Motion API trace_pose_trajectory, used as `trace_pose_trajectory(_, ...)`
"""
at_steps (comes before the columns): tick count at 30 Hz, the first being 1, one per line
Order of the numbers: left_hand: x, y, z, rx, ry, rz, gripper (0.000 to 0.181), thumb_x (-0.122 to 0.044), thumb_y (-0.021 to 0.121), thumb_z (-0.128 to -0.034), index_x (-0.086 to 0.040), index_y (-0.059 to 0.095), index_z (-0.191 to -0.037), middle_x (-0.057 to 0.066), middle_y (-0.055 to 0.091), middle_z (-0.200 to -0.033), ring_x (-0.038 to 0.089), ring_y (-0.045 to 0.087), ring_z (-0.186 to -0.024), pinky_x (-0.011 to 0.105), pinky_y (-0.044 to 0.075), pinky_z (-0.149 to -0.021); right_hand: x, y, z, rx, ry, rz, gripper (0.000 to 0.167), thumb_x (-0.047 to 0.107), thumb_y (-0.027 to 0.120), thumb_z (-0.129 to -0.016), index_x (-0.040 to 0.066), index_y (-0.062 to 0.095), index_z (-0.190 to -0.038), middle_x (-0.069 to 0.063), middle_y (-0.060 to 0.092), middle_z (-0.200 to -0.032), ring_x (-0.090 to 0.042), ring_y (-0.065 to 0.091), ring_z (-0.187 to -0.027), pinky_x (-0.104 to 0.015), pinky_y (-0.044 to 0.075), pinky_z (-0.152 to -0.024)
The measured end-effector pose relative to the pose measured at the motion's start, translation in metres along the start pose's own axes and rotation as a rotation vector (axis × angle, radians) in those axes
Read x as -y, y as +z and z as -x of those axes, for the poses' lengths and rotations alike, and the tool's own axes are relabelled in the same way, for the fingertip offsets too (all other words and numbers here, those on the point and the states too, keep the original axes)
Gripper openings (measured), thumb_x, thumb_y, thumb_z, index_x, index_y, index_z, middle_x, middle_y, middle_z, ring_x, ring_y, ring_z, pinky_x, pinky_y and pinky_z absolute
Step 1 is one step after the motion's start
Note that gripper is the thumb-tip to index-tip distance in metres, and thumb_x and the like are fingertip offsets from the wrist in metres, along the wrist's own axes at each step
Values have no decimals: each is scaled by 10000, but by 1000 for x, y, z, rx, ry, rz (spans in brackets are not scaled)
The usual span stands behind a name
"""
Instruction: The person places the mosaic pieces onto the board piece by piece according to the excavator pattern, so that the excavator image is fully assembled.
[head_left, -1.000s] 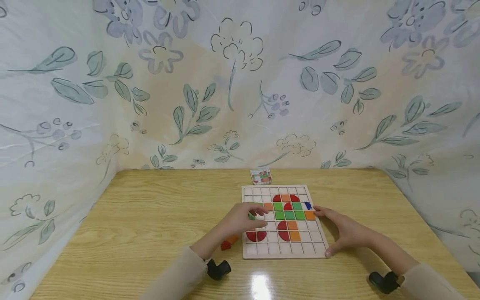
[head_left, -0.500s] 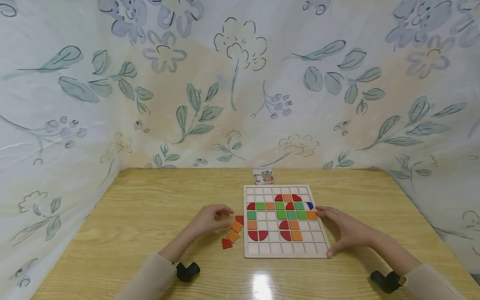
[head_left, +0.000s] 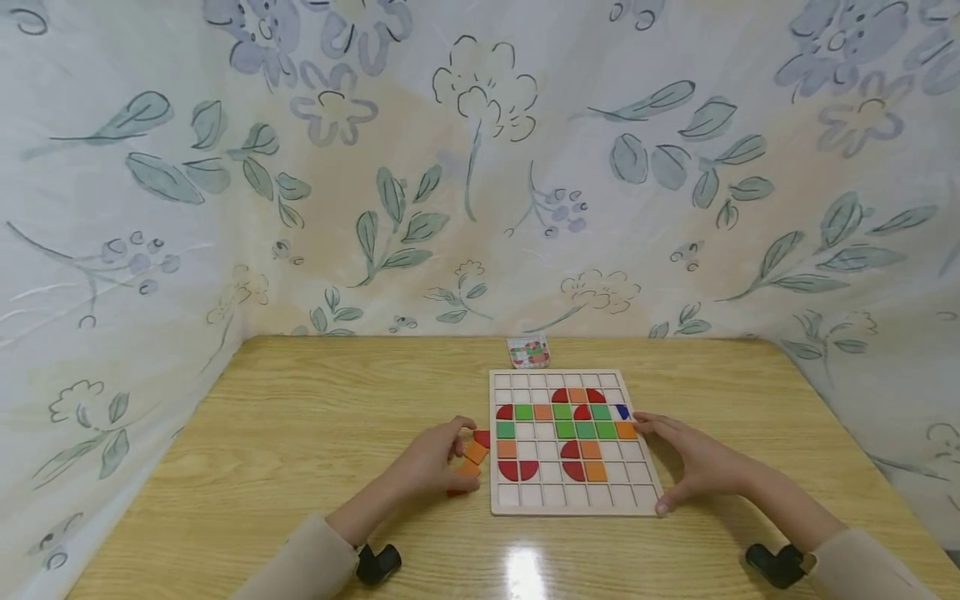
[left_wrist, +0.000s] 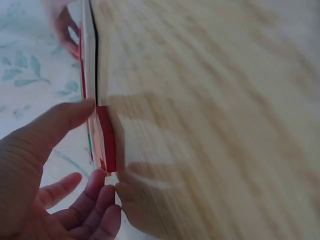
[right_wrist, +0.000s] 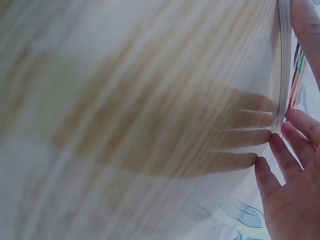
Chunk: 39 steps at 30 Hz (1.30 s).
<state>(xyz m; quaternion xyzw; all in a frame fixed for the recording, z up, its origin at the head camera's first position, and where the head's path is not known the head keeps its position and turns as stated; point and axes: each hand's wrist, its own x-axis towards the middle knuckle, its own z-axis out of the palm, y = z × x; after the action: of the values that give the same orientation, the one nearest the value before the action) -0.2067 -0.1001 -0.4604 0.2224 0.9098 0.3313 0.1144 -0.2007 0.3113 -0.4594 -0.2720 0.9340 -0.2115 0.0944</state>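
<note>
Left of the wooden grid board (head_left: 546, 496) lies a slanting row of loose tiles: a red rounded piece (head_left: 482, 437), an orange square (head_left: 476, 452) and others partly under my left hand (head_left: 426, 461). Its thumb lies over the near end of the row and its fingers are at the far end. In the left wrist view, the thumb and relaxed fingertips touch or nearly touch a red tile (left_wrist: 108, 142). My right hand (head_left: 701, 458) rests against the board's right edge, fingertips above and thumb at the near corner. Red, green, orange and blue pieces fill some board cells.
A small pattern card (head_left: 529, 352) stands behind the board on the wooden table (head_left: 337, 392). Flowered cloth (head_left: 480, 167) closes off the back and sides. Black camera mounts sit at both wrists.
My left hand has moved left off the board and then onto the loose tiles beside it, uncovering the board's left columns. My right hand stays at the board's right edge.
</note>
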Motion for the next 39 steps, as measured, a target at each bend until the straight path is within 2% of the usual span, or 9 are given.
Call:
trace_pose_trajectory(5, 4, -3, 2, -10, 41, -16, 563, -163, 746, -739, -110, 499, -1242, -37, 524, -824, 99, 456, -678, 213, 411, -590, 0, 0, 1, -2, 6, -16, 1063, 600, 779, -524, 12, 416, -1331, -192, 335, -1434, -440, 304, -1291, -613, 290, -976)
trace_pose_trajectory(13, 25, -16, 5, -31, 107, -45, 419, -79, 690, -744, -151, 587, -1143, -68, 581, -963, 108, 516, -888, 287, 456, -818, -1, 2, 0, -18, -15, -12, 1071, 619, 771, -516, 7, 422, -1322, -191, 337, -1432, -442, 306, -1288, -620, 292, -968)
trace_pose_trajectory(18, 34, -20, 8, -47, 138, 13, 409, -108, 736, -753, -137, 604, -1139, -35, 616, -1048, 142, 558, -969, 344, 460, -876, -2, 2, 1, -18, -11, -33, 1046, 592, 784, -525, 15, 423, -1320, -200, 330, -1433, -452, 297, -1287, -629, 283, -968)
trace_pose_trajectory(23, 39, -19, 8, -54, 132, 64, 385, -142, 754, -756, -132, 619, -1117, -36, 631, -1070, 141, 578, -990, 326, 468, -881, -2, 2, 2, -17, 6, -60, 1009, 556, 799, -542, 39, 425, -1324, -197, 321, -1440, -457, 284, -1289, -643, 274, -964)
trace_pose_trajectory(27, 40, -17, 8, -71, 126, 77, 344, -146, 757, -753, -138, 638, -1077, -53, 638, -1017, 116, 580, -940, 291, 479, -842, -3, 3, 2, -26, -6, -62, 1024, 568, 796, -535, 33, 423, -1324, -197, 325, -1438, -462, 283, -1289, -648, 269, -963)
trace_pose_trajectory(33, 33, -21, 8, -105, 77, 119, 337, -150, 753, -756, -157, 647, -1076, -78, 634, -982, 103, 571, -911, 270, 481, -811, -6, 5, 1, -30, -14, -63, 1039, 593, 786, -526, 44, 421, -1329, -182, 322, -1444, -455, 281, -1294, -645, 266, -968)
trace_pose_trajectory(39, 23, -22, 3, -119, 99, 140, 329, -149, 764, -744, -136, 659, -1055, -45, 649, -975, 128, 563, -880, 266, 483, -780, -7, 5, 1, -32, -7, -68, 1037, 588, 788, -528, 48, 417, -1331, -187, 316, -1446, -461, 275, -1296, -647, 262, -970)
